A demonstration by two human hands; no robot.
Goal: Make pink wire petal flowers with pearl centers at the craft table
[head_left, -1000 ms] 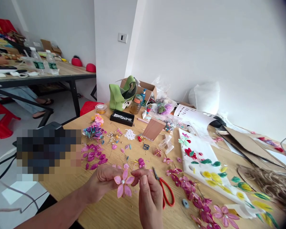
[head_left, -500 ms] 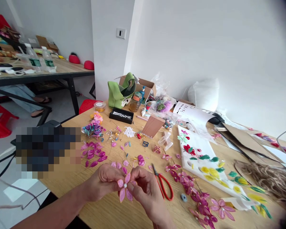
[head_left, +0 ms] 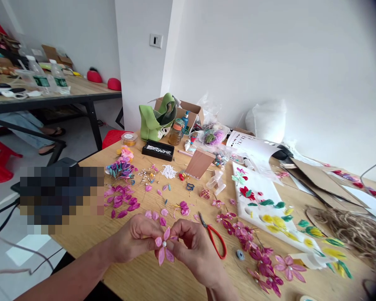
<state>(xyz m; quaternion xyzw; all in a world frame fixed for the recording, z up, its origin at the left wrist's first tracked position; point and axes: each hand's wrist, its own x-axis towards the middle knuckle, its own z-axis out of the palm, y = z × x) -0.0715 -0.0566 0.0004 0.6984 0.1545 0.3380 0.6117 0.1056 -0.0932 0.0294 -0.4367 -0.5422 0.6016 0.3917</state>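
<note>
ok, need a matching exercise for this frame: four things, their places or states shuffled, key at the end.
Things
1. pink flower
2. scissors
3. green bag
4. black tray

Places and states
A. holds white pieces
B. pinched between the fingers of the left hand and the right hand
C. at the back of the table, by the cardboard box
D. red-handled, lying near the right hand

Pairs: 1-B, 2-D, 3-C, 4-A
</note>
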